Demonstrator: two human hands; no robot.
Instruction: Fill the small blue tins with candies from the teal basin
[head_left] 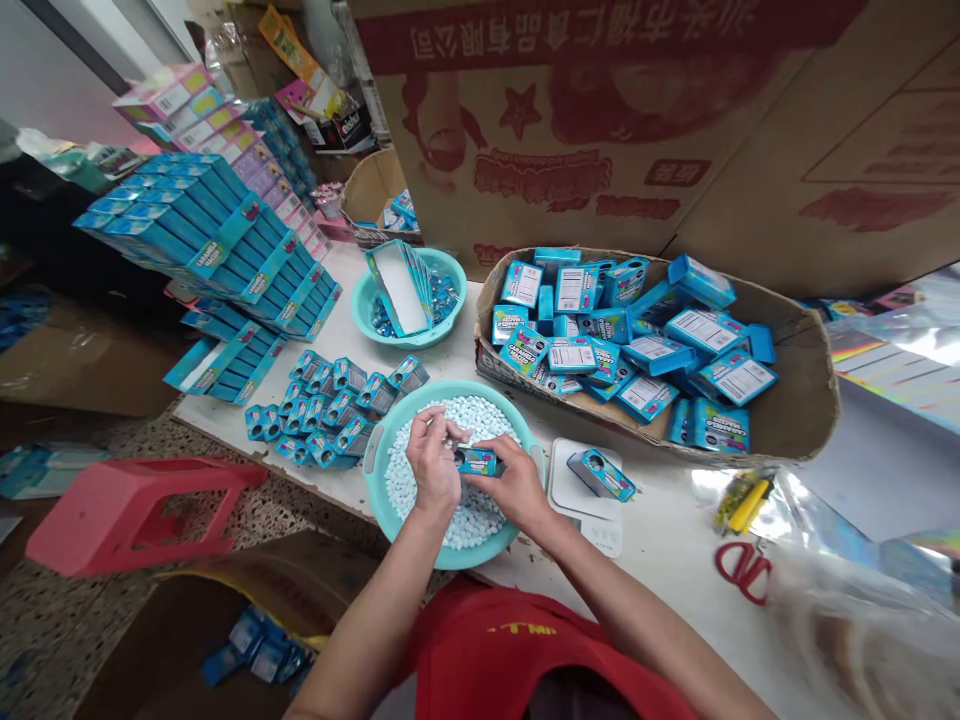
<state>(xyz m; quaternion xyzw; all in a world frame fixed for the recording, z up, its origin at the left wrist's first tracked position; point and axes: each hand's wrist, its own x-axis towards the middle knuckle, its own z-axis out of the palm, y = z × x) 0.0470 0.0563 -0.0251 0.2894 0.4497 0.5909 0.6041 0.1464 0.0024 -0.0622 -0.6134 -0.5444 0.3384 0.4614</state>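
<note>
Above a turquoise basin (379, 515) of small white candies (469, 530), my right hand (519, 485) grips a small blue candy box (477, 461) between thumb and fingers. Beside the box's left end is my left hand (435, 462), its fingers curled together; what they hold, if anything, is hidden. Right of the basin, another blue box with a round window (602, 475) lies tilted on a white scale (574, 500). To the left, several small boxes with round openings (337, 405) stand grouped on the table.
A cut-down carton (814, 400) full of blue boxes stands behind the scale. Stacked display boxes (225, 250) rise at the left, near a second basin (364, 315) holding wrapped pieces and flat cards. Red scissors (744, 572) lie at right; a red stool (127, 515) stands lower left.
</note>
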